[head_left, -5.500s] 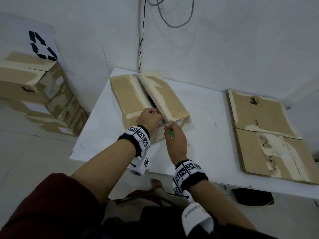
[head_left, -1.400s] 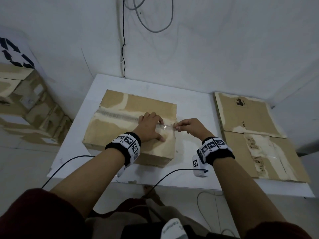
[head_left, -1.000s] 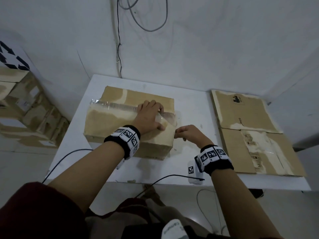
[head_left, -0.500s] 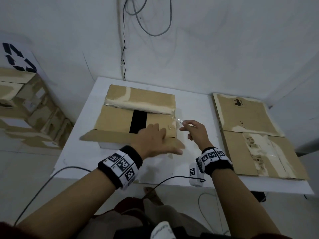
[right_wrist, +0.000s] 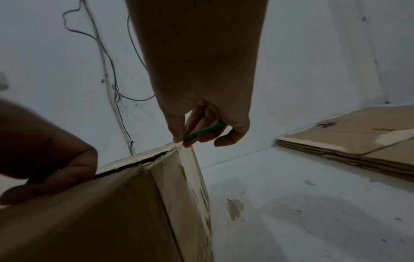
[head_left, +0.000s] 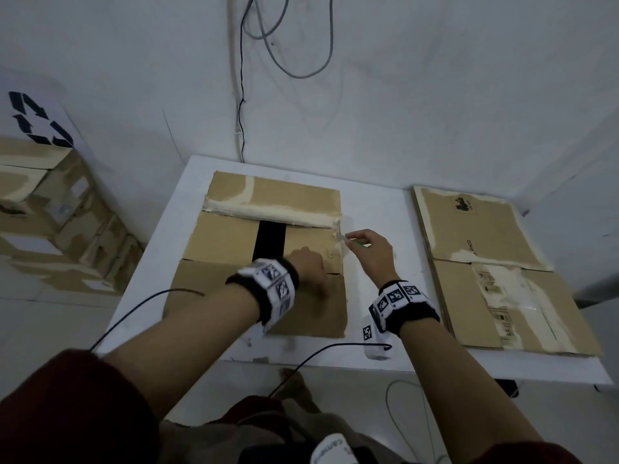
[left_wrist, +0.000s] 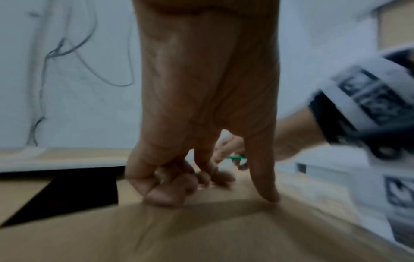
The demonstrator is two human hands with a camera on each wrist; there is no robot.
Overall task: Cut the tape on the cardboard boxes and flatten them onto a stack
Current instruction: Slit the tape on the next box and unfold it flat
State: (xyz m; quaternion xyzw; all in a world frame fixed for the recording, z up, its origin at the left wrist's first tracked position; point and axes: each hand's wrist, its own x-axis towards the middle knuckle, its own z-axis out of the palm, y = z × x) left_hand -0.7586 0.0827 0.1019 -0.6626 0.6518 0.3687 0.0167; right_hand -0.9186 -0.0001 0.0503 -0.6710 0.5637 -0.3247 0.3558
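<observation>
The right hand (head_left: 370, 251) pinches a green cutter (right_wrist: 203, 130) at the box (head_left: 234, 239) corner just beyond the left hand (head_left: 306, 262), whose curled fingers press the near flap, so a slip toward it may nick those knuckles

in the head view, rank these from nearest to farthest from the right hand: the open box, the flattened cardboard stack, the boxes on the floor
Measured from the right hand:
1. open box, just to its left; the cutter tip meets its right corner.
2. flattened cardboard stack, to its right on the table's right end.
3. boxes on the floor, far left, off the table.
</observation>
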